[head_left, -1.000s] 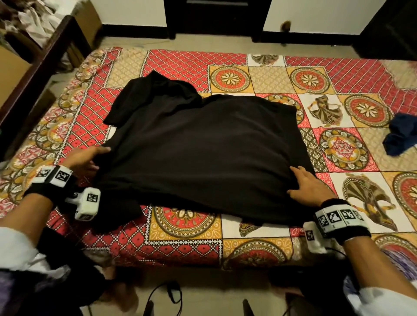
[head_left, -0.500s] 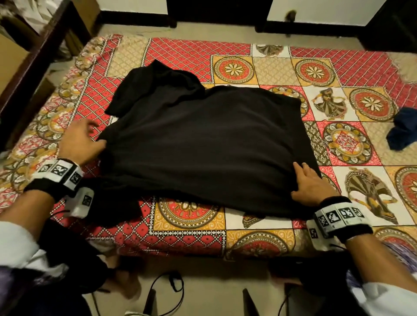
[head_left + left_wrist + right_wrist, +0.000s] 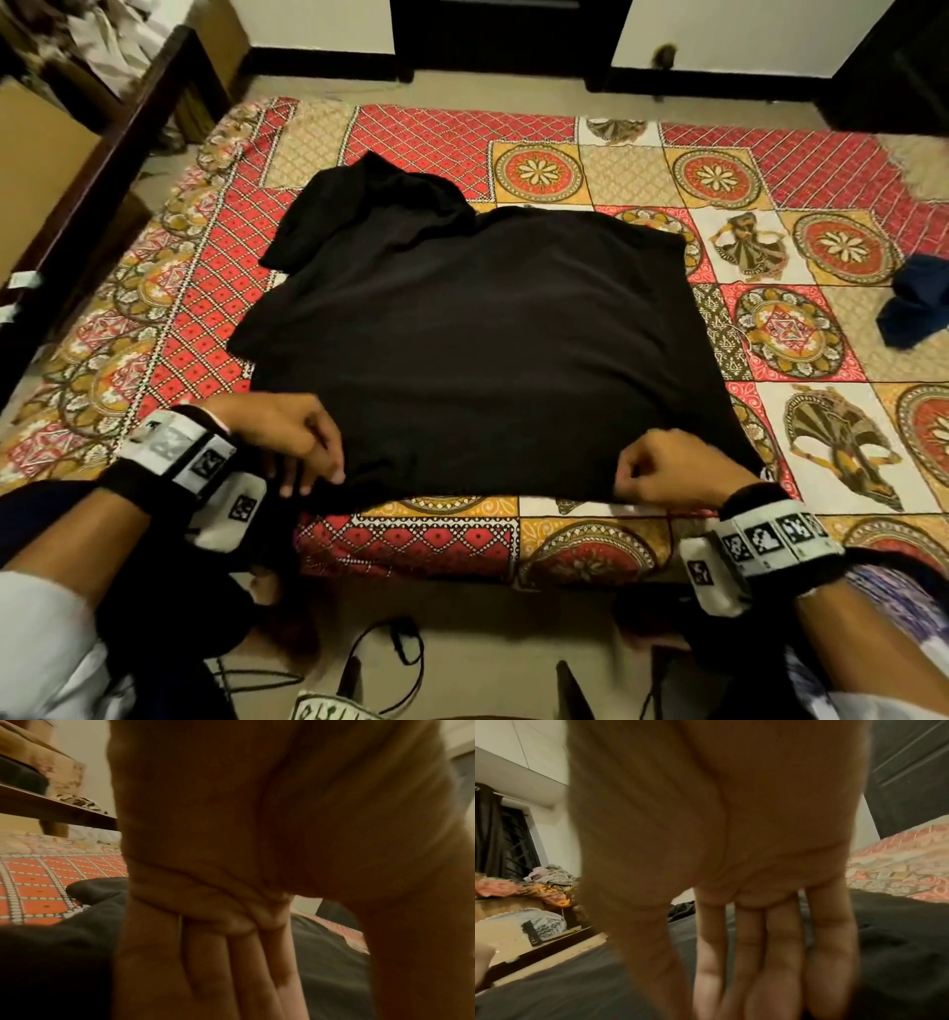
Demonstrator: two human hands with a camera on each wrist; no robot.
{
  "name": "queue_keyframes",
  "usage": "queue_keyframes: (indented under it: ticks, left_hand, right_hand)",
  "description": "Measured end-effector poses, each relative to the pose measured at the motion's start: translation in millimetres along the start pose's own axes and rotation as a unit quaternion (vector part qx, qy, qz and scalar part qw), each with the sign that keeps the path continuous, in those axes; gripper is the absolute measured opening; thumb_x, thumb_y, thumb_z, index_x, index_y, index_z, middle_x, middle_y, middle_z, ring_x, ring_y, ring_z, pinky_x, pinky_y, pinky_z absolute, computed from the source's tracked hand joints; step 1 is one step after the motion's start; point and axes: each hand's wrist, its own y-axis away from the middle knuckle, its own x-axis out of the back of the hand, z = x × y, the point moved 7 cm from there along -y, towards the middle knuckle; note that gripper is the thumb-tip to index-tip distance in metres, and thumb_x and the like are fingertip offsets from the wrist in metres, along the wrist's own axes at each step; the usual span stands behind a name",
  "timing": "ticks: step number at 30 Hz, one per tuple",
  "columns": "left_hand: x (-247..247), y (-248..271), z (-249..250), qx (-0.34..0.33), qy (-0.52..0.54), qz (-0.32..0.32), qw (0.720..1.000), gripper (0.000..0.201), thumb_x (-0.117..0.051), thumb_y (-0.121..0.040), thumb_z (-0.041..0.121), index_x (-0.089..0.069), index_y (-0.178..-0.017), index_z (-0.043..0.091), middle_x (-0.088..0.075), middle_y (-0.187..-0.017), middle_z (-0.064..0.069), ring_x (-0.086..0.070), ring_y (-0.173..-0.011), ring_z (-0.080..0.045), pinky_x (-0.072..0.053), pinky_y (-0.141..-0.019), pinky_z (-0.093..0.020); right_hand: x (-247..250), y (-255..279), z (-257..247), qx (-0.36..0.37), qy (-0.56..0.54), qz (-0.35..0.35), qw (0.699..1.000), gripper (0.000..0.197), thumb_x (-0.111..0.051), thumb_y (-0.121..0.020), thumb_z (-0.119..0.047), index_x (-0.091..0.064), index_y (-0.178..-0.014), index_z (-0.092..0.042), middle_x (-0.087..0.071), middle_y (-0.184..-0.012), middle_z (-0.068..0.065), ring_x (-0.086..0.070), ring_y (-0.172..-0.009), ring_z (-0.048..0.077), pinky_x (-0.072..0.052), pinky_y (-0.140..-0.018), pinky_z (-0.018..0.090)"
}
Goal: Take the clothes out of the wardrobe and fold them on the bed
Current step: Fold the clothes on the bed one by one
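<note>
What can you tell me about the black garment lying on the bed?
The black garment is plain, soft-looking dark cloth, spread mostly flat on the patterned bedspread, with a bunched part at its far left. Its near edge lies along the mattress edge, where the left hand and right hand each pinch it.

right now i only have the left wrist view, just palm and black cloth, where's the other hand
Observer: The right hand grips the near edge of the black garment, toward its right corner.
Operator: is my left on that same edge
Observer: Yes, the left hand pinches it near the left corner, by the front side of the bed.
Operator: anything else on the bed
Observer: A dark blue cloth lies bunched near the right side, apart from the black garment.
</note>
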Motion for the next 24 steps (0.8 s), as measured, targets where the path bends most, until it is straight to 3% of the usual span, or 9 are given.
queue_keyframes:
  ticks: [2, 4, 7, 11, 13, 16, 18, 20, 24]
  left_hand:
    - [29, -2, 2, -0.044, 0.037, 0.145, 0.988, 0.022, -0.076, -0.089, 0.032, -0.074, -0.091, 0.011, -0.074, -0.07, -0.009, -0.068, -0.057, -0.021, -0.045, -0.049, -0.022]
    - [57, 0, -6, -0.046, -0.021, 0.303, 0.952, 0.021, -0.078, -0.084, 0.042, -0.07, -0.088, 0.023, -0.073, -0.073, 0.003, -0.069, -0.064, -0.015, -0.05, -0.058, -0.025]
    - [50, -16, -28, 0.052, -0.194, 0.252, 0.947, 0.039, -0.084, -0.067, 0.058, -0.063, -0.088, 0.033, -0.07, -0.086, 0.01, -0.066, -0.082, -0.012, -0.055, -0.076, -0.03]
    - [55, -15, -46, 0.103, -0.077, 0.201, 0.971, 0.039, -0.086, -0.07, 0.054, -0.072, -0.087, 0.022, -0.075, -0.073, 0.003, -0.071, -0.068, -0.014, -0.057, -0.064, -0.03]
    - [69, -10, -45, 0.077, -0.022, 0.261, 0.962, 0.031, -0.083, -0.079, 0.045, -0.071, -0.089, 0.018, -0.076, -0.071, -0.001, -0.074, -0.066, -0.02, -0.058, -0.062, -0.033]
    - [100, -5, -25, -0.01, -0.099, 0.45, 0.887, 0.03, -0.077, -0.084, 0.044, -0.069, -0.104, 0.024, -0.074, -0.101, -0.003, -0.071, -0.098, -0.027, -0.055, -0.085, -0.04]
    - [107, -18, -17, -0.059, -0.129, 0.451, 0.881, 0.052, -0.077, -0.085, 0.044, -0.062, -0.129, 0.021, -0.06, -0.132, -0.006, -0.057, -0.124, -0.029, -0.046, -0.106, -0.044]
    - [118, -31, -37, -0.008, -0.11, 0.405, 0.908, 0.07, -0.076, -0.086, 0.046, -0.051, -0.144, 0.017, -0.046, -0.15, -0.008, -0.045, -0.138, -0.031, -0.037, -0.115, -0.044]
    - [139, -20, -80, 0.1, -0.084, 0.408, 0.903, 0.056, -0.074, -0.089, 0.039, -0.059, -0.138, 0.019, -0.062, -0.138, -0.014, -0.06, -0.123, -0.035, -0.047, -0.1, -0.042]
  right_hand:
    - [31, -3, 14, -0.026, -0.018, 0.192, 0.981, 0.01, -0.065, -0.083, -0.048, -0.071, -0.087, -0.041, -0.072, -0.089, -0.011, -0.069, -0.09, 0.02, -0.055, -0.08, 0.036]
    - [48, -6, 24, -0.034, -0.043, 0.281, 0.958, 0.025, -0.067, -0.084, -0.046, -0.068, -0.108, -0.039, -0.073, -0.104, -0.005, -0.069, -0.099, 0.026, -0.057, -0.085, 0.042]
    - [46, -19, 48, -0.113, -0.004, 0.208, 0.972, 0.048, -0.071, -0.087, -0.037, -0.06, -0.133, -0.028, -0.063, -0.132, 0.006, -0.062, -0.119, 0.032, -0.051, -0.098, 0.044]
    - [47, -23, 76, -0.183, -0.025, 0.155, 0.97, 0.029, -0.072, -0.088, -0.037, -0.068, -0.116, -0.03, -0.07, -0.121, 0.008, -0.064, -0.113, 0.032, -0.05, -0.095, 0.04]
    - [62, -22, 80, -0.176, -0.051, 0.216, 0.959, 0.028, -0.073, -0.087, -0.036, -0.071, -0.114, -0.028, -0.073, -0.116, 0.012, -0.066, -0.109, 0.034, -0.052, -0.094, 0.042]
    - [80, -30, 68, -0.11, -0.049, 0.293, 0.948, 0.056, -0.073, -0.085, -0.027, -0.058, -0.14, -0.024, -0.07, -0.125, 0.016, -0.065, -0.115, 0.038, -0.052, -0.097, 0.045]
    - [79, -40, 62, -0.083, -0.035, 0.275, 0.957, 0.071, -0.071, -0.084, -0.021, -0.046, -0.151, -0.024, -0.064, -0.136, 0.016, -0.062, -0.121, 0.038, -0.05, -0.101, 0.046]
    - [74, -52, 73, -0.116, -0.006, 0.211, 0.971, 0.081, -0.07, -0.083, -0.019, -0.036, -0.157, -0.026, -0.057, -0.145, 0.015, -0.058, -0.127, 0.037, -0.048, -0.104, 0.047]
    - [74, -59, 103, -0.18, -0.002, 0.126, 0.975, 0.081, -0.07, -0.085, -0.026, -0.034, -0.158, -0.029, -0.059, -0.144, 0.014, -0.059, -0.127, 0.035, -0.048, -0.107, 0.049]
